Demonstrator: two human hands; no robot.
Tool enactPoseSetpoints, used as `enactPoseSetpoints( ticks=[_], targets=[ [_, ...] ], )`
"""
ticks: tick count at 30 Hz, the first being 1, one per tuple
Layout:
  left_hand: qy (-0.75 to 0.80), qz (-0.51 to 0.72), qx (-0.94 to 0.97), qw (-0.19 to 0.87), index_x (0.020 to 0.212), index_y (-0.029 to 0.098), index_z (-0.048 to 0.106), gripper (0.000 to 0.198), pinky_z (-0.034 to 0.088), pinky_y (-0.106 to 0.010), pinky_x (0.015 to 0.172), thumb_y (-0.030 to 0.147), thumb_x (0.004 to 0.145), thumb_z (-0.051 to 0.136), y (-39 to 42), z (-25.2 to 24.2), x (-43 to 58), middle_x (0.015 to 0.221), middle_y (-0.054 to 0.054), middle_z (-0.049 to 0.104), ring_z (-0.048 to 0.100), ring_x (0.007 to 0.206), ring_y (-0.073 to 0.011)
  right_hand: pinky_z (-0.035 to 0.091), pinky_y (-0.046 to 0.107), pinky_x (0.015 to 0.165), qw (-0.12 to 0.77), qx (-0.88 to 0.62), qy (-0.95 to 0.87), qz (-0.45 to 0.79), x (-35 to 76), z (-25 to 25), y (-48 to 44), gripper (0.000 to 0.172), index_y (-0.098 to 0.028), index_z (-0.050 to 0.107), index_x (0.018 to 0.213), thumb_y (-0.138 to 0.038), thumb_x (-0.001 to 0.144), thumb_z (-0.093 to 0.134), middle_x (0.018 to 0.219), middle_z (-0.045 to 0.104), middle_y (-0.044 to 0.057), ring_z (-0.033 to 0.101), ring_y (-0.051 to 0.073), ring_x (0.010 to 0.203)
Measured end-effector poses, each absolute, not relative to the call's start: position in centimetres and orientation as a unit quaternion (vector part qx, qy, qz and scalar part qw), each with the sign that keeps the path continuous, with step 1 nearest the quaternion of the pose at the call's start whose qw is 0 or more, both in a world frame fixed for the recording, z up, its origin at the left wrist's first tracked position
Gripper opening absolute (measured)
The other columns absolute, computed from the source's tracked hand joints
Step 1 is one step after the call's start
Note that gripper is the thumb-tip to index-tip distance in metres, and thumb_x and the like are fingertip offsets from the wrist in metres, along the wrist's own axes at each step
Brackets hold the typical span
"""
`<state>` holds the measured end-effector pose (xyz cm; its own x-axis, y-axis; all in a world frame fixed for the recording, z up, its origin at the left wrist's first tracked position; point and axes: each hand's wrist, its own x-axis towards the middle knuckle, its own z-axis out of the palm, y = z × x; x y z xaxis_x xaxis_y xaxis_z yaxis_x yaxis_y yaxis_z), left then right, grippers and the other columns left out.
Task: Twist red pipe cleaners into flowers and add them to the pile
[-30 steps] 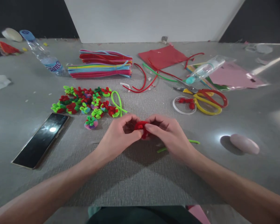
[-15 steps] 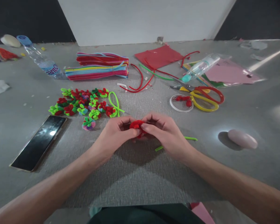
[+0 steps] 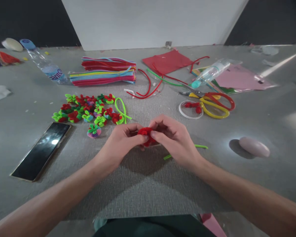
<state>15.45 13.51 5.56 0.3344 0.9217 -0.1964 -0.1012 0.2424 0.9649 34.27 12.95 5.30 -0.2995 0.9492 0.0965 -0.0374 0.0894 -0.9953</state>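
A small red fuzzy piece (image 3: 147, 135) is pinched between both hands above the grey table (image 3: 138, 194). My left hand (image 3: 123, 141) grips its left side with thumb and fingers. On its right side, the thumb and fingers of my right hand (image 3: 175, 140) close on it. A light green pipe cleaner (image 3: 201, 146) lies partly hidden beneath my right hand. To the left is a pile of small red, green and purple fuzzy pieces (image 3: 88, 108), with a looped green pipe cleaner (image 3: 124, 110) beside it.
A phone (image 3: 40, 151) lies at the left. Behind are a bottle (image 3: 45, 64), pipe cleaner bundles (image 3: 103, 74), and red sheet (image 3: 166, 61). At the right are scissors (image 3: 215, 107), a white ring (image 3: 180, 110), a second bottle (image 3: 210, 73) and a pinkish oval object (image 3: 254, 146).
The fingers of my right hand have shifted slightly around the red piece, and its lower part shows more. The view has moved a little.
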Motion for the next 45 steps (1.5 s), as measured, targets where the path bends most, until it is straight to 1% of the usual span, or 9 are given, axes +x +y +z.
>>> enactPoseSetpoints(
  ticks=[6,11,15,17,22,24,29,37,45],
  targets=[
    [0.426,0.398,0.464,0.667,0.074,0.015,0.073,0.009,0.048,-0.021,0.061,0.021,0.078,0.078,13.3,5.7,15.6,0.073,0.0,0.063,0.056,0.068,-0.0102,0.051,0.023,0.066,0.458,-0.414,-0.631,0.469,34.4,5.1,12.8,0.01,-0.021,0.068,0.089,-0.013,0.091,0.064,0.082,0.069,-0.003,0.065,0.011,0.075],
    [0.436,0.401,0.472,0.653,0.075,0.014,0.071,0.012,0.05,-0.02,0.062,0.023,0.081,0.077,13.4,5.4,15.6,0.074,0.0,0.062,0.056,0.07,-0.0103,0.05,0.023,0.063,0.461,-0.428,-0.619,0.47,34.1,4.9,12.9,0.006,-0.021,0.067,0.085,-0.017,0.09,0.067,0.079,0.069,-0.002,0.064,0.011,0.072],
    [0.431,0.415,0.486,0.638,0.09,0.017,0.067,0.012,0.053,-0.022,0.063,0.023,0.084,0.075,13.4,5.7,15.5,0.087,-0.001,0.064,0.061,0.076,-0.0121,0.054,0.025,0.064,0.489,-0.441,-0.571,0.49,33.8,4.8,13.0,0.005,-0.02,0.066,0.086,-0.023,0.088,0.07,0.078,0.069,-0.002,0.064,0.012,0.071],
    [0.446,0.445,0.533,0.565,0.097,0.02,0.062,0.017,0.054,-0.024,0.064,0.02,0.084,0.074,13.1,6.0,15.4,0.094,-0.001,0.063,0.062,0.08,-0.013,0.056,0.025,0.065,0.503,-0.451,-0.554,0.486,33.7,4.9,13.0,0.006,-0.02,0.067,0.085,-0.023,0.088,0.071,0.078,0.069,-0.001,0.065,0.012,0.07],
    [0.426,0.449,0.749,0.236,0.092,0.021,0.063,0.014,0.051,-0.025,0.066,0.014,0.086,0.074,12.0,6.7,15.3,0.094,0.0,0.061,0.057,0.075,-0.0112,0.06,0.03,0.07,0.517,-0.457,-0.524,0.499,33.6,5.0,13.0,0.007,-0.02,0.065,0.088,-0.024,0.088,0.07,0.083,0.07,0.0,0.069,0.014,0.076],
    [0.423,0.435,0.77,0.197,0.094,0.02,0.066,0.011,0.052,-0.025,0.065,0.013,0.089,0.072,11.9,6.6,15.4,0.094,-0.001,0.063,0.058,0.072,-0.0108,0.06,0.029,0.069,0.521,-0.453,-0.53,0.492,33.5,5.1,12.9,0.007,-0.021,0.064,0.088,-0.023,0.088,0.07,0.084,0.069,0.0,0.068,0.014,0.076],
    [0.453,0.427,0.733,0.273,0.097,0.02,0.072,0.012,0.058,-0.026,0.072,0.01,0.093,0.066,12.1,6.4,15.5,0.095,-0.002,0.07,0.066,0.077,-0.0123,0.055,0.023,0.063,0.53,-0.449,-0.558,0.453,33.3,5.3,12.7,0.008,-0.021,0.062,0.086,-0.019,0.086,0.07,0.082,0.065,-0.002,0.065,0.011,0.074],
    [0.486,0.413,0.612,0.467,0.095,0.019,0.076,0.006,0.06,-0.026,0.069,0.018,0.092,0.071,12.6,6.7,15.4,0.086,-0.002,0.078,0.073,0.072,-0.0151,0.053,0.023,0.063,0.523,-0.448,-0.593,0.417,33.4,4.9,12.7,0.012,-0.022,0.063,0.089,-0.012,0.083,0.067,0.087,0.065,-0.002,0.066,0.012,0.081],
    [0.485,0.413,0.616,0.465,0.088,0.018,0.076,0.005,0.056,-0.025,0.066,0.018,0.09,0.072,12.8,6.8,15.2,0.079,-0.001,0.075,0.069,0.069,-0.0142,0.054,0.024,0.065,0.511,-0.458,-0.621,0.38,33.7,4.7,12.5,0.014,-0.024,0.068,0.092,-0.012,0.084,0.068,0.091,0.069,-0.001,0.067,0.014,0.085]
  ],
)
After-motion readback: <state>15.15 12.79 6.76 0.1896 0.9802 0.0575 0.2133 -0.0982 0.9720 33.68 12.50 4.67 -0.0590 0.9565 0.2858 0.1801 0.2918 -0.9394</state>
